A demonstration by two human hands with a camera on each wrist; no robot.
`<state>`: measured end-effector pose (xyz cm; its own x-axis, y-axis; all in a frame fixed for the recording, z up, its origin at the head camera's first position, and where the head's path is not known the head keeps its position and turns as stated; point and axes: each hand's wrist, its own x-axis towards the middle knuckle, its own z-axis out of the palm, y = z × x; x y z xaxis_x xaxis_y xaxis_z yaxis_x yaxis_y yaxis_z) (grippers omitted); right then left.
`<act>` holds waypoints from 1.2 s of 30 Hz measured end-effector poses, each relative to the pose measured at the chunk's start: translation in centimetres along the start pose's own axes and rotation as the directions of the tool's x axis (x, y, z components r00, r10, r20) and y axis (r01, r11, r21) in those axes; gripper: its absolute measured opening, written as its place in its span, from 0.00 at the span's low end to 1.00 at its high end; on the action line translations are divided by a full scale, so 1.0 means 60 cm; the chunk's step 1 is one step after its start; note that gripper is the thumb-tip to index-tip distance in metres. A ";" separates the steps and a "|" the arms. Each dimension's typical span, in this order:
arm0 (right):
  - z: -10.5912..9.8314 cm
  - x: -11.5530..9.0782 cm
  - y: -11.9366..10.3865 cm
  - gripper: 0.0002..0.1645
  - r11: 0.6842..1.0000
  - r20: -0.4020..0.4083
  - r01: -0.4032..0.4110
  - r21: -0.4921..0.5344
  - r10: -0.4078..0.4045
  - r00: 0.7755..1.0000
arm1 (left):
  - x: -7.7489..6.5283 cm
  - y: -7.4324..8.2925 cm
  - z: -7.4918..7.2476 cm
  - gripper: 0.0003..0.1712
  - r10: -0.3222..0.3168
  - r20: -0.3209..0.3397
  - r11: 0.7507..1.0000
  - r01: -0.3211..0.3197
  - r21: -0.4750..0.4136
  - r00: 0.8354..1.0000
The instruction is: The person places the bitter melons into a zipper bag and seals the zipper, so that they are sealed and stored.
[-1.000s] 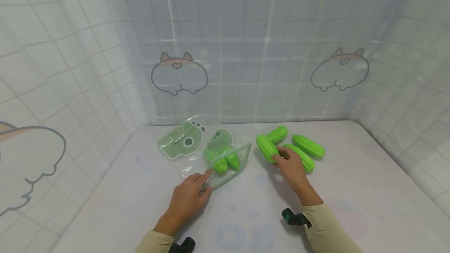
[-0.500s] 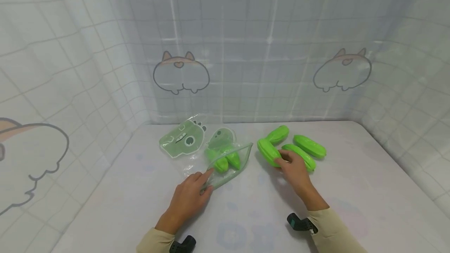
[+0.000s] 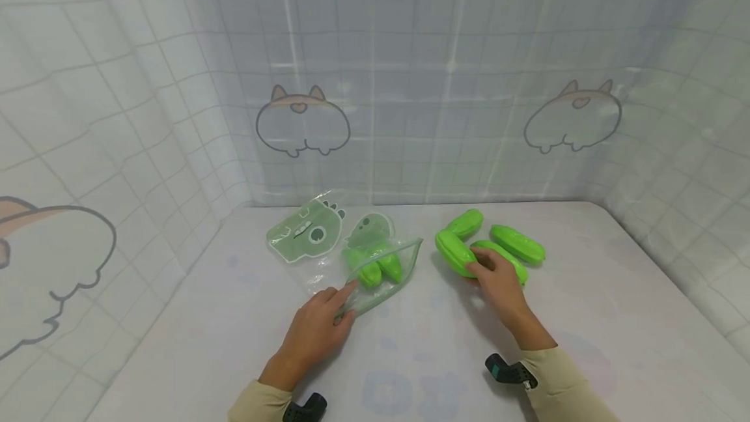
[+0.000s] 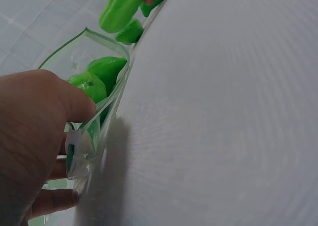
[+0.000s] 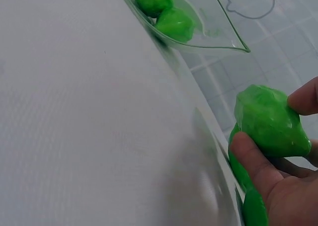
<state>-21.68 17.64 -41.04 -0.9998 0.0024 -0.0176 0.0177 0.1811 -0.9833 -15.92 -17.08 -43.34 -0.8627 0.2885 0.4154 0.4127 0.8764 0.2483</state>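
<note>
In the head view, my left hand (image 3: pixel 318 325) pinches the near edge of a clear bag (image 3: pixel 375 301) with a green rim. The bag's mouth gapes toward me, and two bright green vegetables (image 3: pixel 370 275) lie inside. My right hand (image 3: pixel 498 282) holds another ridged, elongated, cucumber-like green vegetable (image 3: pixel 454 253) by its near end, right of the bag. The right wrist view has the fingers and thumb on either side of that vegetable (image 5: pixel 268 119). From the left wrist, the thumb shows over the bag's rim (image 4: pixel 117 94), with the fingers on its other side.
Three more green vegetables lie around the right hand: one behind (image 3: pixel 466 222), one partly behind the fingers (image 3: pixel 505 258) and one farther right (image 3: pixel 518 244). A clear bag with a green dinosaur print (image 3: pixel 307 233) lies at the back left. Tiled-pattern sheeting (image 3: pixel 398 116) encloses the table.
The right hand has shifted slightly right and toward me with the green vegetable in its grip. My left hand stays at the bag's edge; the head view has shifted a little.
</note>
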 end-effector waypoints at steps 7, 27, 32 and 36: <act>0.002 -0.001 0.002 0.31 1.000 0.005 0.022 0.002 -0.022 1.000 | 0.000 0.002 -0.001 0.31 -0.005 -0.006 1.000 0.005 0.005 1.000; 0.012 -0.005 -0.006 0.29 0.996 0.033 0.084 0.035 -0.085 0.996 | 0.000 0.001 -0.003 0.31 0.009 -0.011 1.000 -0.009 0.017 1.000; 0.015 -0.007 -0.008 0.28 0.995 0.042 0.093 0.041 -0.095 0.995 | 0.000 -0.001 -0.003 0.31 0.017 -0.010 1.000 -0.017 0.016 1.000; 0.017 -0.010 -0.009 0.27 0.992 0.049 0.108 0.069 -0.112 0.993 | -0.001 -0.003 -0.001 0.31 0.023 -0.011 1.000 -0.023 0.015 1.000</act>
<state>-21.09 16.53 -40.70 -0.9944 -0.0656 0.0834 -0.0904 0.1115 -0.9896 -15.95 -17.27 -43.36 -0.8498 0.3041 0.4304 0.4275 0.8754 0.2255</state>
